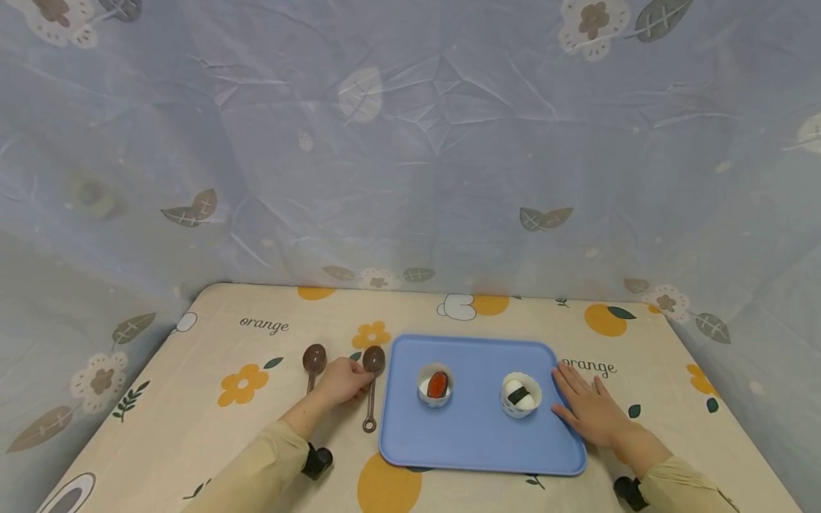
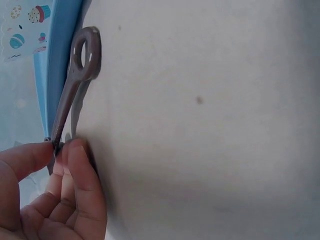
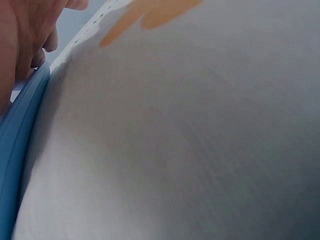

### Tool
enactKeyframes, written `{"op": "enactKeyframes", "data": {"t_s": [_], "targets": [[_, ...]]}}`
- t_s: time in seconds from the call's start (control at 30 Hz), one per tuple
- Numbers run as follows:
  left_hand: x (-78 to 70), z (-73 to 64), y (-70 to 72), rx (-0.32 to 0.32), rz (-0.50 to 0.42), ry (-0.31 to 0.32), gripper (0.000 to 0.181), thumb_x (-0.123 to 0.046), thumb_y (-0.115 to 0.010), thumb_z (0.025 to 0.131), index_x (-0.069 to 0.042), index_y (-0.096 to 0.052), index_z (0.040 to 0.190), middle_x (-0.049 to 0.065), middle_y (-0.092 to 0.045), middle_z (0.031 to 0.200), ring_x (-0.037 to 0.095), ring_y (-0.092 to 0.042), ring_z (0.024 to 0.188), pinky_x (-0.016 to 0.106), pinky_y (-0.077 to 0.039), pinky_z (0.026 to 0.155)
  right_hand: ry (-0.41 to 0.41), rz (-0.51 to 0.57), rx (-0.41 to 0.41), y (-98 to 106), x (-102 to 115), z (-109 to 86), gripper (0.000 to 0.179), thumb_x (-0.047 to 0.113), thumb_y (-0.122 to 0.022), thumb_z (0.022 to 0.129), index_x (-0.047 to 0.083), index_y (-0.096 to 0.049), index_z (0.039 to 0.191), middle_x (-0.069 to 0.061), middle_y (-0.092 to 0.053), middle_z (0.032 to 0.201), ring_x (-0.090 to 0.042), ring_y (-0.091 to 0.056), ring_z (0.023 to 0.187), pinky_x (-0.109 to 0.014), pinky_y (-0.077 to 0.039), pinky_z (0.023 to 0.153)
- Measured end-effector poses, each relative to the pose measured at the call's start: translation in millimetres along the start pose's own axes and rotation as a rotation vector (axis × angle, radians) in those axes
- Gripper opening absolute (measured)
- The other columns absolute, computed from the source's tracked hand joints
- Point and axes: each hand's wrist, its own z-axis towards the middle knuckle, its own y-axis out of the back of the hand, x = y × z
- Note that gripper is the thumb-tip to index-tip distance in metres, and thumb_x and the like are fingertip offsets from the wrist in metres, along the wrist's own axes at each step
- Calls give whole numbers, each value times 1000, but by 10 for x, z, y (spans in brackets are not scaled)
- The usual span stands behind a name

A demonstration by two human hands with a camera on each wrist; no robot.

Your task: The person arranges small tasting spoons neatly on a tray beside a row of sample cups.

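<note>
With thumb and fingertips, my left hand [image 1: 346, 380] pinches the handle of a brown spoon [image 1: 370, 399] just left of the blue tray [image 1: 474, 449]. The ringed handle end [image 2: 90, 52] shows beside the tray's side in the left wrist view. A second brown spoon [image 1: 314, 358] lies further left, its handle partly hidden by that hand. My right hand [image 1: 591, 407] rests with straight fingers on the tray's right rim. On the tray stand two small paper cups: the left cup [image 1: 435, 400] holds an orange-red piece [image 1: 438, 385], the right cup [image 1: 519, 410] a white piece with a dark band [image 1: 518, 394].
A cream tablecloth [image 1: 256, 442] with oranges, flowers and lettering covers the table. Behind the table and along both sides hangs a grey-blue patterned sheet [image 1: 436, 178]. Dark wrist cameras sit at the left wrist [image 1: 317, 461] and the right wrist [image 1: 631, 493].
</note>
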Motion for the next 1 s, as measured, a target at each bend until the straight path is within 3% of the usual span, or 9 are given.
{"op": "enactKeyframes", "data": {"t_s": [0.33,0.57,0.7,1.0], "targets": [[-22,2,-4,29,-51,38,18,-10,-57,86,3,-66,76,8,-66,65,10,-59,55,21,-53,50,1,-12,2,29,26,-15,64,36,-52,93,-2,-33,141,-23,-28,149,-42,-27,137,-68,-17,108],[3,37,-2,125,-304,131,20,-7,-51,90,10,-60,83,3,-55,60,8,-56,52,22,-56,53,15,-21,-2,32,19,-16,64,36,-51,93,-2,-33,140,-22,-30,149,-42,-28,137,-68,-18,108],[7,31,26,166,-383,146,21,-6,-49,91,14,-57,88,4,-55,61,8,-57,52,25,-58,57,18,-18,-2,35,19,-19,63,36,-51,93,-2,-33,140,-22,-30,149,-41,-28,137,-69,-18,107],[-28,43,72,195,-408,171,20,-6,-46,92,12,-55,92,5,-54,66,10,-59,56,27,-59,62,13,-10,2,43,26,-23,63,36,-51,93,-3,-33,140,-22,-30,149,-42,-27,137,-69,-18,107]]}}
